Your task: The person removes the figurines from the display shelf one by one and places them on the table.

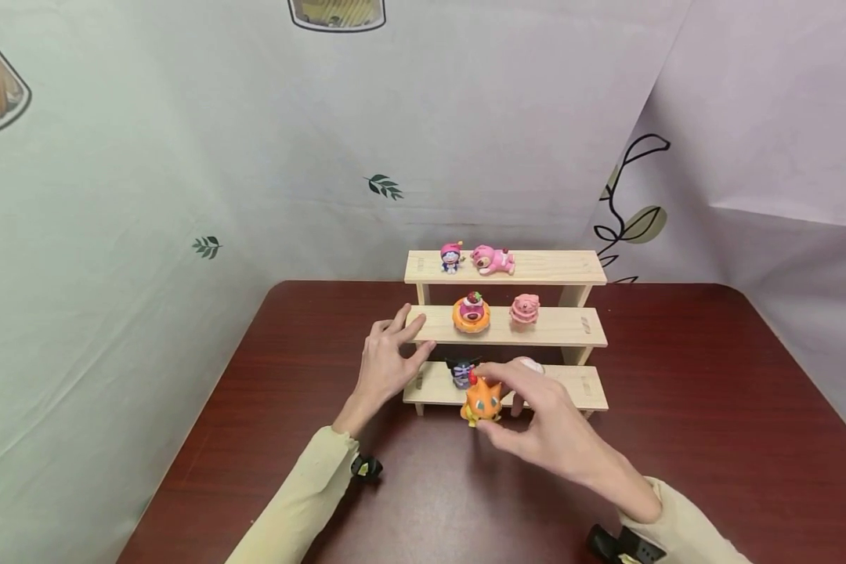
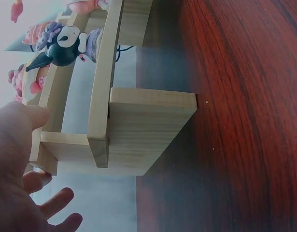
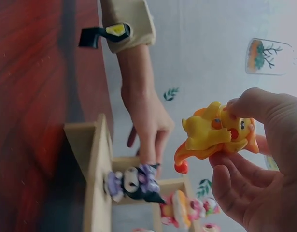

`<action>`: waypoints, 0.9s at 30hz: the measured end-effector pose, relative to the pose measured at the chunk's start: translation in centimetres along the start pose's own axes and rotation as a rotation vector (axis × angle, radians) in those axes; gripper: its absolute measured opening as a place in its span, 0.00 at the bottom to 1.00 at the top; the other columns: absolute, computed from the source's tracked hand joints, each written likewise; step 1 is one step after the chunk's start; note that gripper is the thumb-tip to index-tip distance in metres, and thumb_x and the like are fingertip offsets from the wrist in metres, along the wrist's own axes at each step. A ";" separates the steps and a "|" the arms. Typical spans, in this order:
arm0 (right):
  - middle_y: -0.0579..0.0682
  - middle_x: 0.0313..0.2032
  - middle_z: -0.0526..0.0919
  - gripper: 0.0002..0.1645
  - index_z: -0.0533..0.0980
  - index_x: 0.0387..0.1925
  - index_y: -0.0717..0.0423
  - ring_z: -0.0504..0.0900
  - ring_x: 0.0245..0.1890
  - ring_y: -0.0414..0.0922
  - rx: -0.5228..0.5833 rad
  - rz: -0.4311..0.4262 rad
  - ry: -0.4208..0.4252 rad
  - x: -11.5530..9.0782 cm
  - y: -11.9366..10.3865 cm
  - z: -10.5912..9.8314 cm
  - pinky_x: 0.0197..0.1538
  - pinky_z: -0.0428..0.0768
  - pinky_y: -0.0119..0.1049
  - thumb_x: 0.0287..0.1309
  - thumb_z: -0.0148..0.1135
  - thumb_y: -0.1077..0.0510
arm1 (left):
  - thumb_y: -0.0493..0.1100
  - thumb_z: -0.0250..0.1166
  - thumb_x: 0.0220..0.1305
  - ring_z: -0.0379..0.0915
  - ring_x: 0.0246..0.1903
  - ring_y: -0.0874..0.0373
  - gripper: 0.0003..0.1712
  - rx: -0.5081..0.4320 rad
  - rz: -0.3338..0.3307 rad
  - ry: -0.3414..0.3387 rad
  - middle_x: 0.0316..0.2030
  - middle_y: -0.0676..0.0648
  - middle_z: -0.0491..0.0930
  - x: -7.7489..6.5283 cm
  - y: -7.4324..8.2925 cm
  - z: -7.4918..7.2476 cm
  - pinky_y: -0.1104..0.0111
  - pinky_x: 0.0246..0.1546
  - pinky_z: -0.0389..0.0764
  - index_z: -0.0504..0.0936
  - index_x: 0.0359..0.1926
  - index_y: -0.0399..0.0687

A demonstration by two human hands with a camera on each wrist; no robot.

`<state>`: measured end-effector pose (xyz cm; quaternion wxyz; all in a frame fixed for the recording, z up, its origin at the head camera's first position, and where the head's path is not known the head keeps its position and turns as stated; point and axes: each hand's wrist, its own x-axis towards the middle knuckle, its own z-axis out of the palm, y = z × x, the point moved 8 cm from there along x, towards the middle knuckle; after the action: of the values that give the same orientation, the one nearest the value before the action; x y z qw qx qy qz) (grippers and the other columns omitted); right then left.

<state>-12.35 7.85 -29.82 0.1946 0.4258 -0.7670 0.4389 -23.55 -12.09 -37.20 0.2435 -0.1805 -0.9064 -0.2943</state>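
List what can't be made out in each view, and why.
Head view: most of the pale object on the bottom shelf, hidden by the right hand.
Left wrist view: part of the left hand, cut off by the left edge.
Right wrist view: part of the wooden stand, cut off by the bottom edge.

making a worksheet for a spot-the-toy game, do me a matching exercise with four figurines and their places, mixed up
Figurines
1. Orange-and-yellow figurine
2. Black-and-purple figurine
3. Figurine in an orange ring
4. Pink figurine lying down

Places
A. On the top shelf
B. Held in the right hand
C. On the bottom shelf
D. On the middle shelf

Right pairs: 1-B, 2-C, 3-D, 4-A
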 end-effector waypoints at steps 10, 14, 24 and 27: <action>0.47 0.44 0.82 0.35 0.76 0.56 0.60 0.79 0.36 0.39 0.008 0.006 -0.011 -1.2 0.0 2.6 0.37 0.76 0.26 0.42 0.76 0.65 | 0.51 0.71 0.60 0.74 0.49 0.33 0.27 -0.008 0.018 0.015 0.64 0.37 0.73 0.0 0.0 0.1 0.41 0.47 0.74 0.84 0.59 0.45; 0.45 0.43 0.82 0.36 0.76 0.56 0.59 0.80 0.37 0.38 0.026 0.006 -0.017 -1.6 0.1 3.7 0.40 0.77 0.28 0.41 0.77 0.66 | 0.51 0.71 0.61 0.73 0.49 0.33 0.28 -0.009 0.014 0.013 0.65 0.37 0.73 0.0 0.0 0.0 0.41 0.47 0.73 0.83 0.59 0.45; 0.42 0.39 0.79 0.35 0.75 0.56 0.55 0.79 0.36 0.36 0.056 0.058 -0.067 -3.1 0.5 6.7 0.32 0.75 0.23 0.42 0.78 0.66 | 0.51 0.71 0.60 0.74 0.49 0.34 0.28 -0.010 0.015 0.017 0.64 0.36 0.73 -0.1 0.2 -0.1 0.41 0.45 0.74 0.84 0.59 0.44; 0.41 0.40 0.78 0.35 0.75 0.55 0.52 0.78 0.35 0.35 0.076 0.105 -0.081 -3.6 1.0 7.6 0.30 0.75 0.23 0.44 0.78 0.65 | 0.51 0.71 0.60 0.74 0.49 0.33 0.28 -0.012 0.015 0.018 0.64 0.36 0.73 -0.2 0.2 -0.1 0.41 0.46 0.74 0.84 0.59 0.44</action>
<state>-10.55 3.47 -36.85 0.1239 0.4096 -0.7782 0.4596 -23.27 -12.04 -37.12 0.2525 -0.1860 -0.9010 -0.2997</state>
